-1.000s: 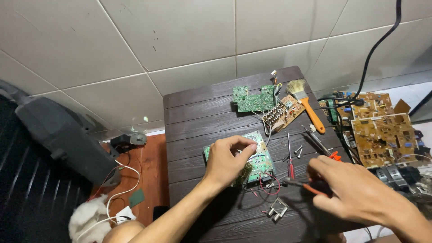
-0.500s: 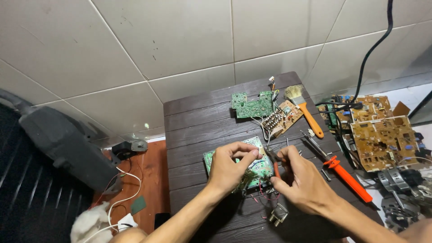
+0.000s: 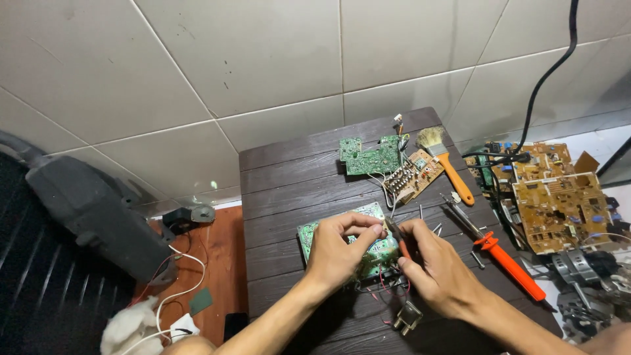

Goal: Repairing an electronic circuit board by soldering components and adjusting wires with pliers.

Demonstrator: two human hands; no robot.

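Observation:
A green circuit board [image 3: 313,234] lies on the dark wooden table [image 3: 289,184], with red and black wires trailing from its near edge. My left hand [image 3: 342,253] rests on the board and pinches its right side with thumb and forefinger. My right hand [image 3: 430,266] grips a small red-handled tool [image 3: 396,238] whose metal tip touches the board beside my left fingertips. The middle of the board is hidden under my left hand.
A second green board [image 3: 369,156] and a tan board [image 3: 411,174] lie at the table's far side, beside an orange-handled brush [image 3: 450,165]. An orange-handled screwdriver [image 3: 503,256] lies to the right. Brown circuit boards [image 3: 559,207] pile on the right floor. A small plug [image 3: 407,319] sits near me.
My right hand has left the orange screwdriver on the table, moved left to the board, and now holds the small red-handled tool against it. My left hand stays on the board.

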